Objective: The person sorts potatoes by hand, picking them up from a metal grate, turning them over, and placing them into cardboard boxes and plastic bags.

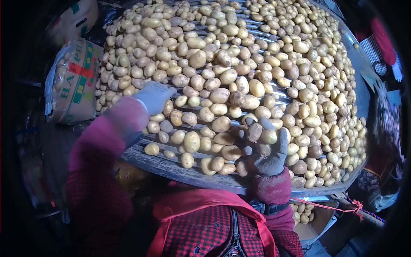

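A wide slatted table [188, 170] is heaped with potatoes [198, 59] of mixed sizes. My left hand [155, 97], in a pale glove, reaches over the left part of the heap with its back to me. Its fingers point right, among the potatoes, and their tips are smeared and partly hidden. Near the front edge my right hand [274, 160], in a grey dusty glove, is turned palm up. Its fingers curl around a few potatoes, among them a brownish one [254, 132] and a greenish-yellow one [269, 137]. Loose potatoes lie on the slats between my hands.
A printed carton [76, 83] stands against the table's left side, with another box [75, 19] behind it. Below the front right edge sits a box [314, 231] of potatoes, near a red cord [325, 207]. Another person's red sleeve [383, 43] shows at far right.
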{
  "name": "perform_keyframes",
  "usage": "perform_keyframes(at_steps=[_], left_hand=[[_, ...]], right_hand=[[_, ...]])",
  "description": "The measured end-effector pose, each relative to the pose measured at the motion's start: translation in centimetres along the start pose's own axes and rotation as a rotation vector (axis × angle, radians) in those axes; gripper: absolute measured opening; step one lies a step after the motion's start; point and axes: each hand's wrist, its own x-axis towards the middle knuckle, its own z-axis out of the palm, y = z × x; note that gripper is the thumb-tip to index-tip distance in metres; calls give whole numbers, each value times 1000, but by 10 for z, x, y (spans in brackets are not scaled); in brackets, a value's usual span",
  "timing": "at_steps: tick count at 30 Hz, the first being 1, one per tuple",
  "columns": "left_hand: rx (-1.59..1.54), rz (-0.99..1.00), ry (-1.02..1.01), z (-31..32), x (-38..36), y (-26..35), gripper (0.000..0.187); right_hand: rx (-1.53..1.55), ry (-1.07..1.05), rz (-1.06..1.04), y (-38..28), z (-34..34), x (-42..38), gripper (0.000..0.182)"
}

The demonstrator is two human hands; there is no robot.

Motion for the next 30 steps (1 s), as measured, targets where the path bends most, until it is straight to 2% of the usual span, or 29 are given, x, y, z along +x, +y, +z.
perform_keyframes(at_steps=[2, 3, 5, 6, 7, 9, 11, 13, 14, 15, 17, 19, 21, 23, 25, 27, 28, 30], left_hand=[[-63, -45, 178, 27, 5, -8, 43], [-9, -69, 174, 14, -6, -10, 43], [11, -166, 126, 15, -1, 0, 38], [-127, -181, 139, 2, -5, 5, 41], [-125, -178, 142, -8, -12, 7, 41], [-440, -254, 367, -22, -27, 11, 44], [-508, -250, 369, -25, -20, 26, 47], [-493, -45, 506, -8, 4, 39, 45], [-400, -149, 494, -4, 18, 48, 44], [-404, -147, 494, -10, 26, 47, 44], [-521, -20, 296, -25, 31, 37, 44], [-619, 30, 250, -32, 23, 35, 46], [-426, 147, 169, -45, 21, 44, 46], [-419, 134, 213, -29, 26, 65, 45], [-371, 2, 344, -19, 35, 84, 43], [-329, -2, 325, -12, 34, 91, 46], [-402, 19, 378, -9, 31, 90, 47], [-463, 74, 489, -3, 30, 84, 48]], right_hand=[[-151, 12, -66, 4, 0, 4, 71], [-186, 5, -93, 5, 1, 5, 71], [76, -37, -33, 0, 6, 0, 71], [71, -35, -38, -3, 5, -2, 71], [52, -32, -28, -4, 5, -3, 71], [37, -25, -21, -2, 4, -3, 71], [-53, -23, -57, 0, 4, -2, 72], [-96, -11, -55, 2, 7, -3, 73], [-133, -5, -66, 1, 9, -2, 74], [-136, -2, -66, -2, 11, -2, 74], [-140, 22, -27, -4, 12, -3, 77], [-70, 67, 8, -2, 12, -2, 77], [-188, 20, -74, 0, 14, -1, 78], [-126, 12, -31, -3, 8, 0, 78], [-57, 9, 1, -3, 2, 3, 78], [33, -37, -2, -1, -4, 2, 79], [-52, 54, -42, 1, 3, 0, 78], [-184, 66, -108, 4, 12, -3, 76]])
